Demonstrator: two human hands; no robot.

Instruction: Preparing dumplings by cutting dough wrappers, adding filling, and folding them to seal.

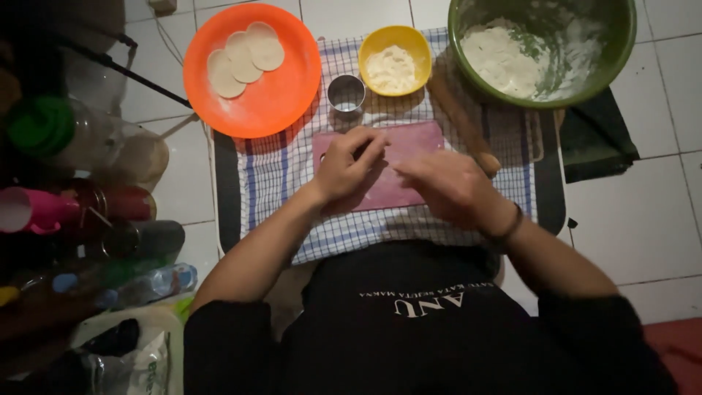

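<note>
My left hand (348, 164) and my right hand (447, 186) rest close together over a pink board (417, 140) laid on a checked cloth (274, 175). The fingertips of both hands are curled in and nearly meet above the board; whether anything is pinched between them is hidden. Just beyond my left hand stands a small round metal cutter (346, 93). A wooden rolling pin (461, 117) lies at an angle beside my right hand. Three flat dough rounds (243, 57) overlap on an orange plate (281, 95).
A yellow bowl of flour (395, 62) and a big green bowl (613, 55) with dough and flour stand at the far edge. Bottles, jars and a pink cup (33, 211) crowd the left side. White floor tiles lie to the right.
</note>
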